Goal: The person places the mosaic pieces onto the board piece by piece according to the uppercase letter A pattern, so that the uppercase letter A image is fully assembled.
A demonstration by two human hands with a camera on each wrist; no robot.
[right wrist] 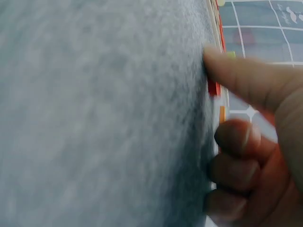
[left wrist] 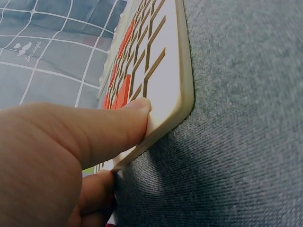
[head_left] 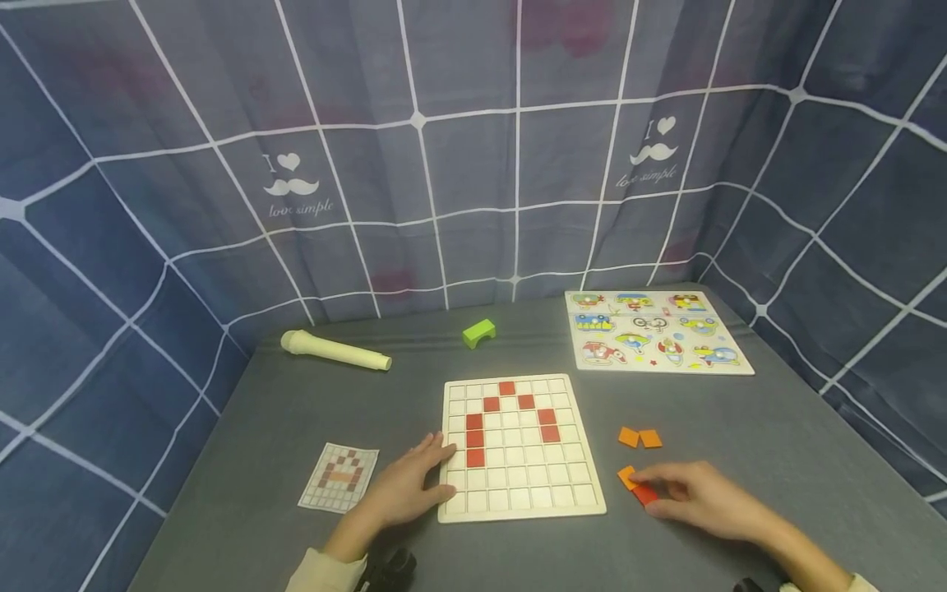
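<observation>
A white grid board (head_left: pixel 518 497) with several red tiles set in its cells lies in front of me. My left hand (head_left: pixel 414 481) rests at its left edge, thumb (left wrist: pixel 128 125) laid on the rim near the corner and fingers along the side. To the right of the board, my right hand (head_left: pixel 699 497) pinches a loose red tile (head_left: pixel 645 493) between thumb and forefinger, low at the table. An orange tile (head_left: pixel 626 477) touches the red one in the head view, by the forefinger's tip. In the right wrist view the red tile (right wrist: pixel 214 88) shows partly behind the thumb.
Two orange tiles (head_left: pixel 639 437) lie beyond the right hand. A pattern card (head_left: pixel 339 478) lies left of the left hand. Farther back are a cream toy microphone (head_left: pixel 336 349), a green arch block (head_left: pixel 479 332) and a vehicle puzzle board (head_left: pixel 658 362), with a checked curtain (head_left: pixel 473 181) behind.
</observation>
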